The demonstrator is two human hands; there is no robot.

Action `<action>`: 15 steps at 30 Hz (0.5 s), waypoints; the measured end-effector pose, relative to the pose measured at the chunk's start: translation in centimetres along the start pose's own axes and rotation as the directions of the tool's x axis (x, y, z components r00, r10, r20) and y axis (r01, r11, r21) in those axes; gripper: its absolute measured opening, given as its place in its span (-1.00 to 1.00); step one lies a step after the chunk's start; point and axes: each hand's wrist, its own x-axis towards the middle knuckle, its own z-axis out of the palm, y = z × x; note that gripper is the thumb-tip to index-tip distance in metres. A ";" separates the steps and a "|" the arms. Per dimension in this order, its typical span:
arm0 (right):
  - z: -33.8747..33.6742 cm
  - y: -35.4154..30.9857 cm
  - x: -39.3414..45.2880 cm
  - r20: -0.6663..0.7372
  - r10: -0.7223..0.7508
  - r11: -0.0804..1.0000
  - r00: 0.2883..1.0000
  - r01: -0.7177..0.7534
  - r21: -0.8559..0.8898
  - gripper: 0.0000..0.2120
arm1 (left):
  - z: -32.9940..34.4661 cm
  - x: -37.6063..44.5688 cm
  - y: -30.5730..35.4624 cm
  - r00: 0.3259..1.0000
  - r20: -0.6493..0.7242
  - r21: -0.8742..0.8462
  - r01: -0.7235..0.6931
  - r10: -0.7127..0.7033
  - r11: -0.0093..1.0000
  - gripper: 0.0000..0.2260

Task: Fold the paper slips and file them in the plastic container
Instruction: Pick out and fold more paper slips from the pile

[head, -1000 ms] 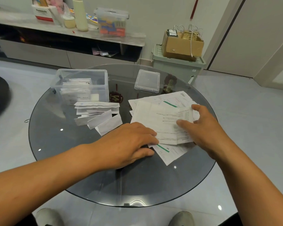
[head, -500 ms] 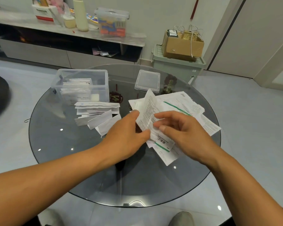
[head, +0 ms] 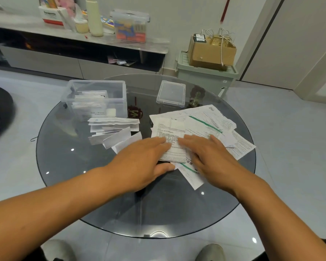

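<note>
A folded printed paper slip lies on top of a loose pile of unfolded slips on the right half of the round glass table. My left hand and my right hand both press flat on this slip with straight fingers, side by side. A heap of folded slips lies left of the pile. Behind that heap stands the clear plastic container, open, with several folded slips standing in it.
The container's clear lid lies at the back of the table. Beyond the table are a green bin with a cardboard box on it and a low shelf unit. My shoes show below the table's near edge.
One second ago the slip lay open under both hands. Half a second ago both hands lifted and folded it over. Now it lies flat again, folded, with both palms pressing it down.
</note>
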 end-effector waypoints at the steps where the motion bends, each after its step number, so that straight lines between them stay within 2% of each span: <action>1: 0.3 0.0 0.2 -0.038 0.014 1.000 0.999 -0.014 0.010 -0.51 | -0.1 0.1 -0.3 1.000 -0.005 0.025 -0.013 0.013 1.000 -0.40; 5: 0.7 0.0 0.8 -0.201 0.086 0.992 0.976 -0.066 0.104 -0.55 | -0.2 0.3 -1.1 0.975 -0.138 0.147 -0.156 0.176 0.977 -0.58; 7: 0.6 -0.4 0.9 -0.230 0.088 0.989 0.969 -0.058 0.134 -0.68 | 0.0 0.1 -1.1 0.935 -0.236 0.194 -0.223 0.266 0.955 -0.66; 9: 0.5 -0.8 0.7 -0.218 0.072 0.968 0.973 -0.015 0.252 -0.87 | -0.2 -0.1 -0.8 0.897 -0.324 0.194 -0.247 0.300 0.949 -0.73; 10: 0.3 -0.8 0.5 -0.188 0.080 0.942 0.979 -0.012 0.337 -0.93 | -0.4 -0.3 -0.5 0.887 -0.360 0.153 -0.250 0.289 0.956 -0.75; 12: -0.2 -0.6 0.2 -0.114 0.128 0.883 0.985 -0.060 0.466 -0.89 | -1.0 -0.7 0.3 0.906 -0.385 -0.037 -0.207 0.177 0.978 -0.76; 15: -1.1 0.2 0.0 0.025 0.219 0.826 0.975 -0.199 0.528 -0.70 | -1.0 -0.7 0.5 0.965 -0.249 -0.380 -0.014 -0.088 0.925 -0.45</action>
